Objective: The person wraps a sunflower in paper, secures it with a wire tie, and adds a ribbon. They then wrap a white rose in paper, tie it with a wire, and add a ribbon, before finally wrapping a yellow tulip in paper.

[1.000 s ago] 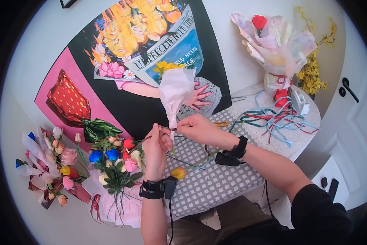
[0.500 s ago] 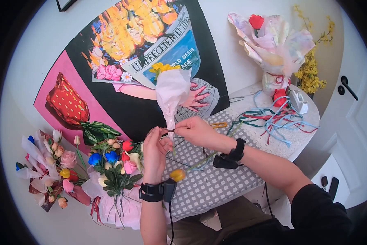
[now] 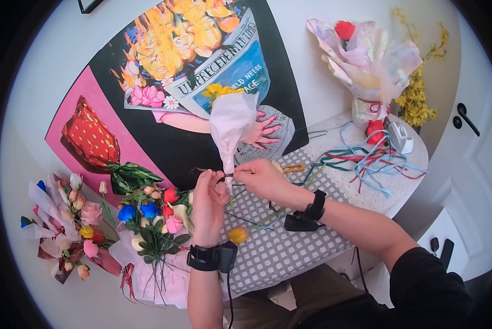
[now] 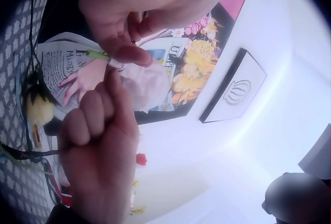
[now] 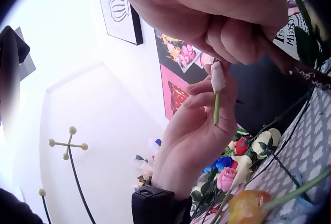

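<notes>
A yellow flower (image 3: 222,90) in pale pink paper (image 3: 230,123) stands upright between the hands; its narrow neck is wound with a dark ribbon (image 3: 229,175). From the left, my left hand (image 3: 206,205) pinches the ribbon at the neck with thumb and fingertips. Opposite it, my right hand (image 3: 268,181) has curled fingers gripping the ribbon, whose printed brown length (image 5: 289,64) trails from the fist in the right wrist view. A green stem (image 5: 216,107) sticks out below the paper. My fingers partly hide the winding.
A yellow tulip (image 3: 238,235) lies on the checked cloth (image 3: 279,257). Mixed flowers (image 3: 158,219) lie at the left, beside another bouquet (image 3: 81,219). Tangled ribbons (image 3: 366,164) and a wrapped bouquet (image 3: 366,66) are at the right. A large painting (image 3: 175,137) stands behind.
The ribbon's loose part, earlier hanging along my left wrist, now shows above and left of my left fingertips. Both hands stay at the neck, with slight finger movement.
</notes>
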The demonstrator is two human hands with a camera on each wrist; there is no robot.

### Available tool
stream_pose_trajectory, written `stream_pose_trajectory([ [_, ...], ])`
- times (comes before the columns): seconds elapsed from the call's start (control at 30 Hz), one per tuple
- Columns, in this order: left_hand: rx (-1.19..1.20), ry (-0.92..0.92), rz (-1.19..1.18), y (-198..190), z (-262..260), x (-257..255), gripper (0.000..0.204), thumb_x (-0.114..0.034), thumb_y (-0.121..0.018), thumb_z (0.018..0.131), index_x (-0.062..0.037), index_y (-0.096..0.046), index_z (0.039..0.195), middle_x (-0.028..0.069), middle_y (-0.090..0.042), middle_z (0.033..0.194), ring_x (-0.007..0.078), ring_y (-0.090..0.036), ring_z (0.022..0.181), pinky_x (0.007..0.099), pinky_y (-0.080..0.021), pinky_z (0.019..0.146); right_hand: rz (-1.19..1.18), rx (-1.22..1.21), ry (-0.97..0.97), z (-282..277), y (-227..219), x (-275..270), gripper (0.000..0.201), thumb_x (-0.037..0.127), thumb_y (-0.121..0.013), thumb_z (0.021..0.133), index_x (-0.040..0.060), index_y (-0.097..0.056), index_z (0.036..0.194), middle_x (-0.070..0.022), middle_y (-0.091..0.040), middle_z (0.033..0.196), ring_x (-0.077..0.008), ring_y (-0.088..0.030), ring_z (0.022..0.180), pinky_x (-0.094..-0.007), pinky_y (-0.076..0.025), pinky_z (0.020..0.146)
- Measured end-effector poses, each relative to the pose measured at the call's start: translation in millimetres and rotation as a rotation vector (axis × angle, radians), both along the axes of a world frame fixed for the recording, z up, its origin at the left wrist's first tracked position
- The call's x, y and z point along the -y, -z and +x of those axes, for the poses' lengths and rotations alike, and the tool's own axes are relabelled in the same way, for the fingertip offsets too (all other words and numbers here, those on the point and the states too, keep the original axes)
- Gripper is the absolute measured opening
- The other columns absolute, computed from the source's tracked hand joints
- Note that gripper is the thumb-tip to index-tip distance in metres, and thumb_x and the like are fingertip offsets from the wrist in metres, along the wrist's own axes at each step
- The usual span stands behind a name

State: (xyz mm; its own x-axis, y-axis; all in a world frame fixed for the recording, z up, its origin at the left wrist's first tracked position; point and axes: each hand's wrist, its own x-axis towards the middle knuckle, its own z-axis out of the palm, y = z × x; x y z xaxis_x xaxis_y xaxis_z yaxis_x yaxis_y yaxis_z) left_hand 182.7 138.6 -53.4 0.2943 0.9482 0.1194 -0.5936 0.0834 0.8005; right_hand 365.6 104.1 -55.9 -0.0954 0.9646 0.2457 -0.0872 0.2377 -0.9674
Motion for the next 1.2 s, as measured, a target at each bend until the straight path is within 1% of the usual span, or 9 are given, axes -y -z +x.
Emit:
stream_pose_trajectory([
  [0.27, -0.173, -0.019, 0.108, -6, 6, 7, 0.036, -0.010, -0.064, 0.101, -0.0001, -0.058, 0.135, 0.0057, -0.072, 0.106, 0.0066, -0.065, 0.077, 0.0195, -0.050, 0.059, 0.021, -0.043, 0.055, -1, -1, 3, 0.024, 0.019, -0.059, 0.101, 0.0008, -0.075, 0.104, 0.0105, -0.053, 0.065, 0.0011, -0.040, 0.054, -0.0219, -0.028, 0.047],
  [0.73, -0.182, -0.244, 0.284, 8, 4, -3, 0.010, -0.008, -0.062, 0.102, -0.0108, -0.054, 0.106, 0.0078, -0.073, 0.105, 0.0124, -0.068, 0.089, 0.0280, -0.056, 0.061, 0.093, 0.038, 0.067, -2, 1, 4, 0.025, 0.015, -0.062, 0.099, -0.0034, -0.075, 0.108, 0.0071, -0.058, 0.069, 0.0001, -0.043, 0.061, -0.0230, -0.031, 0.051],
  [0.8, -0.204, -0.248, 0.222, 5, 8, 5, 0.011, -0.008, -0.061, 0.102, -0.0114, -0.052, 0.107, 0.0058, -0.071, 0.103, 0.0131, -0.068, 0.090, 0.0299, -0.058, 0.061, 0.211, 0.079, 0.115, -6, 7, 1, 0.026, 0.015, -0.059, 0.096, -0.0058, -0.074, 0.101, -0.0035, -0.060, 0.063, -0.0075, -0.050, 0.057, -0.0304, -0.038, 0.051],
  [0.93, -0.280, -0.300, 0.211, 7, 13, 10, 0.010, -0.009, -0.059, 0.102, -0.0115, -0.051, 0.108, 0.0036, -0.068, 0.101, 0.0129, -0.068, 0.090, 0.0312, -0.059, 0.059, 0.330, 0.135, 0.191, -11, 0, 13, 0.024, 0.013, -0.059, 0.094, -0.0074, -0.071, 0.100, -0.0131, -0.062, 0.063, -0.0142, -0.055, 0.055, -0.0350, -0.042, 0.052],
  [1.0, -0.356, -0.353, 0.197, 9, 15, 10, 0.009, -0.010, -0.058, 0.103, -0.0120, -0.051, 0.106, 0.0013, -0.067, 0.097, 0.0100, -0.065, 0.079, 0.0257, -0.052, 0.051, 0.259, 0.224, 0.208, -12, -5, 18, 0.023, 0.012, -0.058, 0.094, -0.0076, -0.070, 0.098, -0.0191, -0.064, 0.067, -0.0211, -0.061, 0.056, -0.0384, -0.045, 0.056],
  [1.03, -0.354, -0.359, 0.196, 11, 15, 9, 0.009, -0.010, -0.058, 0.103, -0.0120, -0.051, 0.106, 0.0013, -0.067, 0.097, 0.0100, -0.065, 0.079, 0.0257, -0.052, 0.051, 0.260, 0.226, 0.202, -13, -4, 17, 0.023, 0.012, -0.058, 0.094, -0.0076, -0.070, 0.098, -0.0191, -0.064, 0.067, -0.0211, -0.061, 0.056, -0.0384, -0.045, 0.056],
  [1.1, -0.392, -0.343, 0.211, 15, 15, 6, 0.009, -0.011, -0.059, 0.103, -0.0122, -0.050, 0.105, 0.0000, -0.067, 0.094, 0.0060, -0.056, 0.063, 0.0204, -0.038, 0.044, 0.318, 0.286, 0.251, -15, -3, 17, 0.022, 0.012, -0.058, 0.095, -0.0069, -0.069, 0.097, -0.0184, -0.064, 0.067, -0.0221, -0.061, 0.057, -0.0381, -0.045, 0.057],
  [1.13, -0.390, -0.348, 0.211, 13, 17, 8, 0.009, -0.011, -0.059, 0.103, -0.0122, -0.050, 0.105, 0.0000, -0.067, 0.094, 0.0060, -0.056, 0.063, 0.0204, -0.038, 0.044, 0.320, 0.289, 0.246, -16, -3, 17, 0.022, 0.012, -0.058, 0.095, -0.0069, -0.069, 0.097, -0.0184, -0.064, 0.067, -0.0221, -0.061, 0.057, -0.0381, -0.045, 0.057],
  [1.2, -0.298, -0.355, 0.159, 7, 21, 12, 0.011, -0.011, -0.059, 0.103, -0.0118, -0.049, 0.105, -0.0004, -0.067, 0.092, 0.0031, -0.044, 0.054, 0.0193, -0.026, 0.043, 0.411, 0.318, 0.281, -18, -4, 18, 0.022, 0.012, -0.059, 0.095, -0.0070, -0.069, 0.099, -0.0189, -0.065, 0.070, -0.0226, -0.060, 0.059, -0.0371, -0.046, 0.059],
])
